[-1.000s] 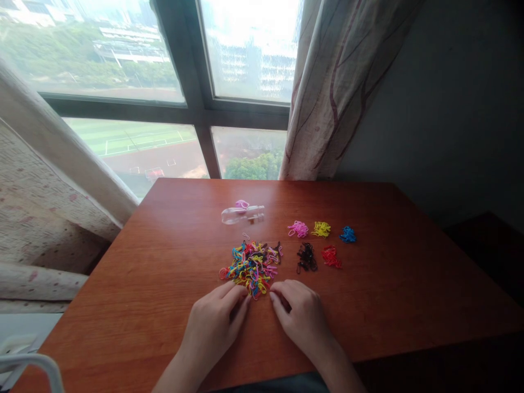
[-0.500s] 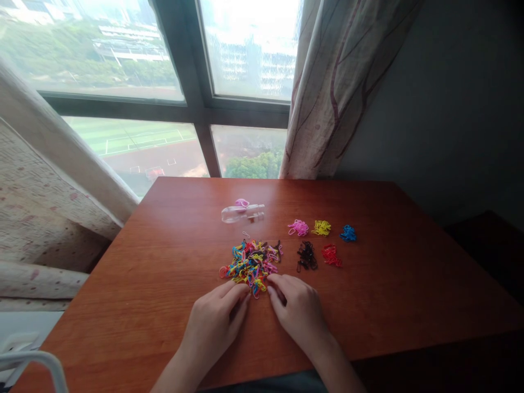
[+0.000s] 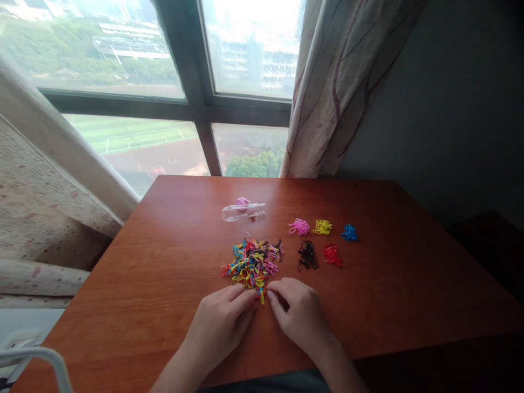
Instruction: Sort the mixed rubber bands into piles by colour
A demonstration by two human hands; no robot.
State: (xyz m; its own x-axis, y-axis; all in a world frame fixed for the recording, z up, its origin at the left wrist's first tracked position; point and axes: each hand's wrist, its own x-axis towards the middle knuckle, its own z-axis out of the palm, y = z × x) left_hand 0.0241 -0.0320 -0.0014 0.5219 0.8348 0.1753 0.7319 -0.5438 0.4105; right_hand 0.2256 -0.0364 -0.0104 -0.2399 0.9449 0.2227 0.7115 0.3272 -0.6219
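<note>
A mixed heap of small plastic stitch markers, in yellow, pink, blue, red and black, lies in front of me. My left hand is at the heap's near edge, with thumb and fingers closed in a pinch. A yellow stitch marker shows right at its fingertips. Opposite, my right hand also has its thumb and index finger brought together beside the same edge. Whatever lies between its fingertips is too small to make out.
Sorted piles lie to the right: pink markers, yellow markers, blue markers, black markers and red markers. Behind the heap is a clear plastic bottle. The wooden table meets a window and curtains.
My left hand has shifted slightly right, closer to my right hand. A yellow marker now shows apart from the heap's near edge, between the hands.
</note>
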